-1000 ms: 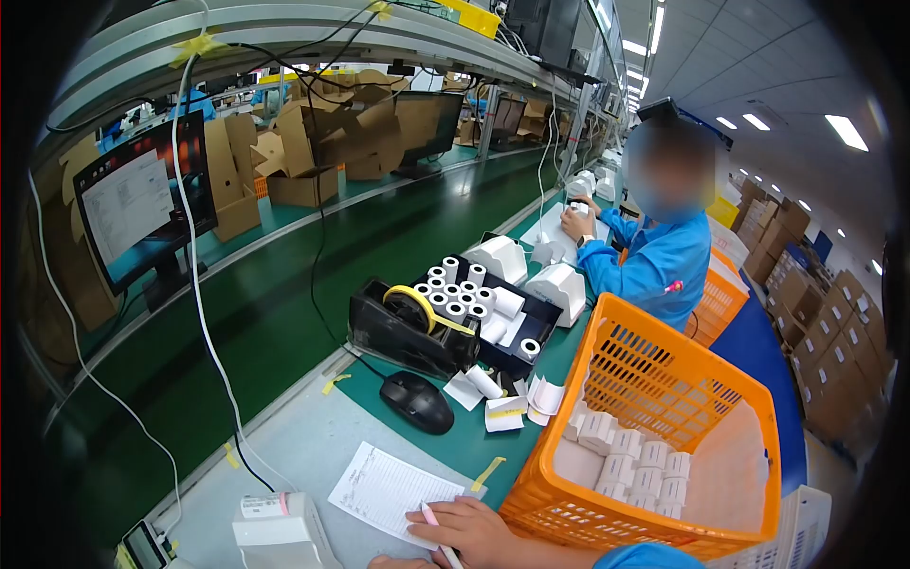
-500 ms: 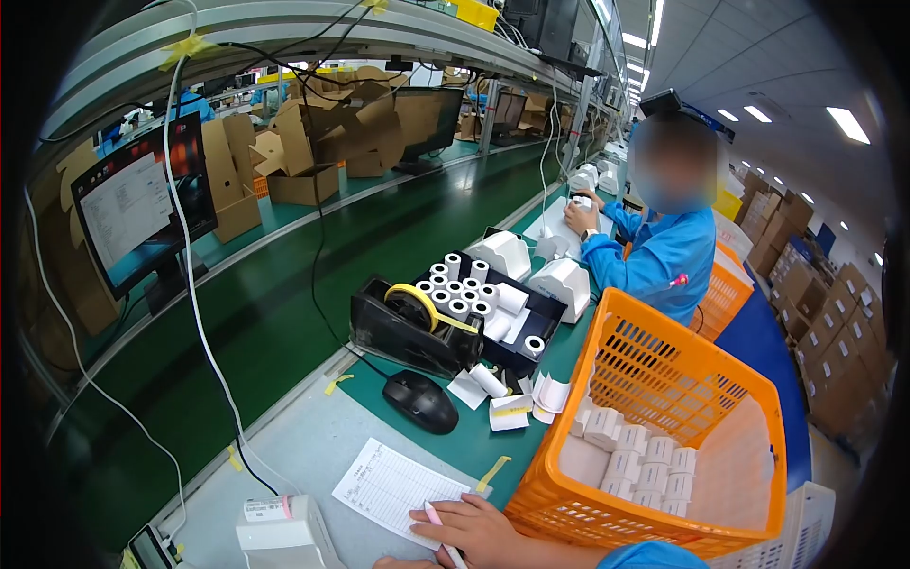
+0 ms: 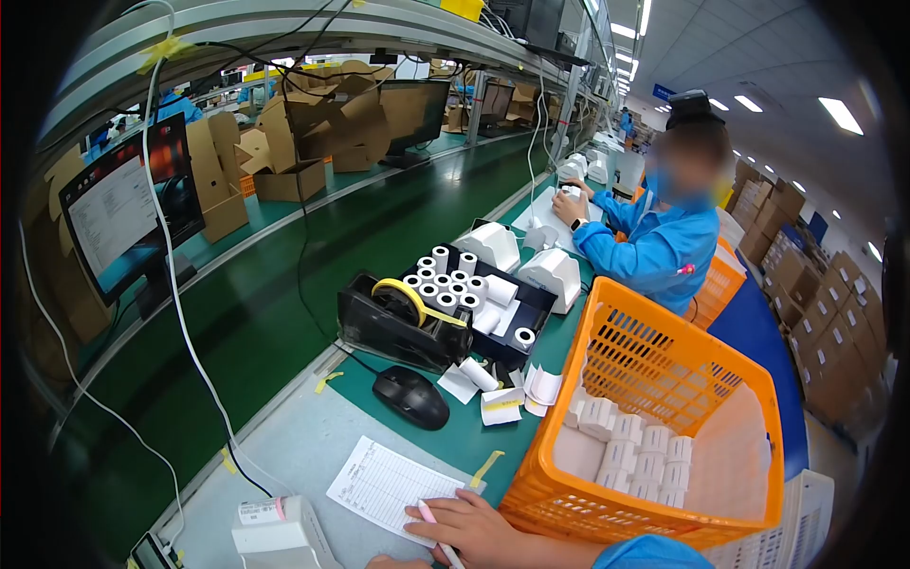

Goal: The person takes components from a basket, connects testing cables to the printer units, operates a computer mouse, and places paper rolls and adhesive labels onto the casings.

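My right hand (image 3: 466, 527) comes in from the lower right and rests on the edge of a printed form (image 3: 384, 491) with ruled lines. Its fingers are closed round a pink and white pen (image 3: 427, 513). Only a sliver of my left hand (image 3: 396, 563) shows at the bottom edge, near the pen's lower end, and its fingers are cut off from view. Left of the form stands a white device (image 3: 282, 539) with a pink-marked label on top.
An orange crate (image 3: 545, 488) with several white boxed units stands at right. Beyond the form lie a black mouse (image 3: 410, 396), tape dispenser (image 3: 403, 327) and tray of paper rolls (image 3: 519, 358). A co-worker in blue (image 3: 654, 251) handles a white item. Cables hang at left.
The whole view has shifted slightly, and the co-worker's head has turned a little. My right hand keeps its hold on the pen over the form.
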Tool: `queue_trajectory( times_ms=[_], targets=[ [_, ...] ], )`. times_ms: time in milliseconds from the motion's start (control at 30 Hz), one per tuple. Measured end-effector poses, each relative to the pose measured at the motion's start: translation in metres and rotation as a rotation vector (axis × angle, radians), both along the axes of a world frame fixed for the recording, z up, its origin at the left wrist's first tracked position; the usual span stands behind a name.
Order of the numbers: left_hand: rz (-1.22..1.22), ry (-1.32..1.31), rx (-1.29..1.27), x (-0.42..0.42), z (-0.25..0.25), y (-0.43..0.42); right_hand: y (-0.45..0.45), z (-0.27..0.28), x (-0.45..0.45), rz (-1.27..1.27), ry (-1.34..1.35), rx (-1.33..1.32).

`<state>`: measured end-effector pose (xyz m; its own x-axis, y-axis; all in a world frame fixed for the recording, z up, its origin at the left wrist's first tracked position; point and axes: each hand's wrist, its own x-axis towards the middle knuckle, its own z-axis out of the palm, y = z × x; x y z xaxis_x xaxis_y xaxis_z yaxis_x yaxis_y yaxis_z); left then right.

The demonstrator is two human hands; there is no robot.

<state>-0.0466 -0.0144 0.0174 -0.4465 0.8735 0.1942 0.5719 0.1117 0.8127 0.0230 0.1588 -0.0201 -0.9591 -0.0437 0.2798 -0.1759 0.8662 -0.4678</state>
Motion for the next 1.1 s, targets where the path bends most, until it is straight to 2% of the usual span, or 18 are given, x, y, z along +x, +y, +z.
queue_trajectory(
  times_ms=[67,200,267,300,367,400,467,600,800,900,1000,1100],
  targets=[
    [0.026,-0.033,0.002,0.001,-0.005,-0.002,-0.002,0.009,0.000,-0.041,-0.044,-0.016],
    [0.061,-0.053,-0.004,0.001,-0.004,-0.003,0.001,0.016,-0.005,0.026,0.168,-0.046],
    [0.067,0.087,-0.003,-0.004,-0.058,-0.013,0.006,-0.004,-0.008,0.108,0.364,-0.043],
    [0.072,0.157,-0.003,-0.006,-0.078,-0.016,0.002,-0.008,-0.009,0.138,0.447,-0.145],
    [0.102,-0.380,0.105,-0.005,-0.039,-0.015,-0.007,-0.013,-0.013,0.198,0.609,-0.354],
    [0.114,-0.649,0.158,-0.004,-0.022,-0.014,-0.009,-0.010,-0.013,0.244,0.589,-0.347],
    [0.121,-0.772,0.254,0.001,-0.013,-0.009,-0.013,0.003,-0.015,0.335,0.549,-0.332],
    [0.097,-0.944,0.336,0.003,-0.010,-0.009,-0.028,0.006,-0.030,0.439,0.695,-0.454],
    [-0.027,-0.853,0.250,-0.006,-0.045,-0.018,-0.030,0.011,-0.034,0.500,0.741,-0.550],
    [-0.055,-0.815,0.259,-0.008,-0.043,-0.013,-0.027,0.013,-0.030,0.536,0.676,-0.550],
    [-0.020,-0.731,0.081,-0.010,-0.047,-0.016,-0.026,0.001,-0.031,0.548,0.644,-0.597],
    [0.008,-0.619,0.133,-0.009,-0.052,-0.013,-0.025,0.010,-0.032,0.507,0.680,-0.564]
  ],
)
